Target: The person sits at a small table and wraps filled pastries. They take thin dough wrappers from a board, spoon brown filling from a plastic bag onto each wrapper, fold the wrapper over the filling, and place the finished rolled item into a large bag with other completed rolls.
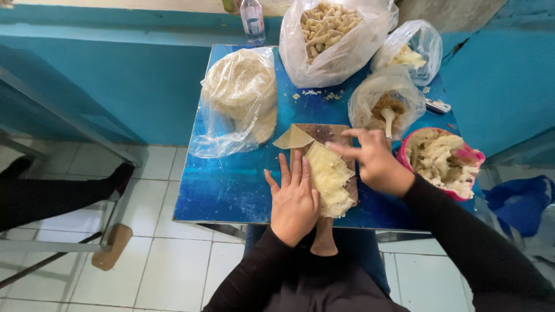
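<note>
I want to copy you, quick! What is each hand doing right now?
Left hand: open, flat on the wooden board beside the dough sheets.
Right hand: open, fingers spread above the dough sheets, holding nothing.

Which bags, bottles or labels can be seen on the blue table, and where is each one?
Large clear bag: back centre, short beige sticks.
Clear bag: back left, pale flat stack.
Small clear bag: back right, pale pieces.
Small bag: beside pink bowl, with spoon.
Plastic bottle: far edge, pale label.
</note>
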A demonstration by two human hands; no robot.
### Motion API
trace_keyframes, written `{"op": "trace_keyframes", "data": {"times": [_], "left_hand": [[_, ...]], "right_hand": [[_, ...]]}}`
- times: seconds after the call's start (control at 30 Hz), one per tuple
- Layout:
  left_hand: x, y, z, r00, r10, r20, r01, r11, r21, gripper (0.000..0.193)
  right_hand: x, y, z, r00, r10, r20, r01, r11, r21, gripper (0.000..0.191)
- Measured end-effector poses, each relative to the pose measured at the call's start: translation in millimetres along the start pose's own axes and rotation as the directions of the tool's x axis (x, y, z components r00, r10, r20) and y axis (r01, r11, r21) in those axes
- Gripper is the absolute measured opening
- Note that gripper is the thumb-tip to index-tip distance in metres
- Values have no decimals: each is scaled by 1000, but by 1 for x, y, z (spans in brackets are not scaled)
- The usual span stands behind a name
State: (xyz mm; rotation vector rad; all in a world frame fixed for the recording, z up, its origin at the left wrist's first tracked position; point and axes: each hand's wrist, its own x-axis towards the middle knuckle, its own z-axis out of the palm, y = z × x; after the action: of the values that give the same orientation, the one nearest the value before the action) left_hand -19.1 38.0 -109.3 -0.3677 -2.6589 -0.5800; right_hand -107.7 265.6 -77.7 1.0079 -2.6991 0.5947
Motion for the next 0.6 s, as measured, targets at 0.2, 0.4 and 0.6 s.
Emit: {"op": "trace_keyframes", "data": {"times": [0.2,0.4,0.6], "left_hand": [[-3,2,1,1000,-11,23,11,1000,2,70],[-1,1,0,1000,-4,-14,4,1000,-3,70],[-3,1,-1,1000,0,11,0,1000,-8,71]], "right_hand": [[-15,-20,-16,990,-143,-10,106,773,-626,64],[-13,-25,-19,967,-255,5,202,754,-625,67],[-17,-35,-17,980,-190,-63,105,756,-647,61]]}}
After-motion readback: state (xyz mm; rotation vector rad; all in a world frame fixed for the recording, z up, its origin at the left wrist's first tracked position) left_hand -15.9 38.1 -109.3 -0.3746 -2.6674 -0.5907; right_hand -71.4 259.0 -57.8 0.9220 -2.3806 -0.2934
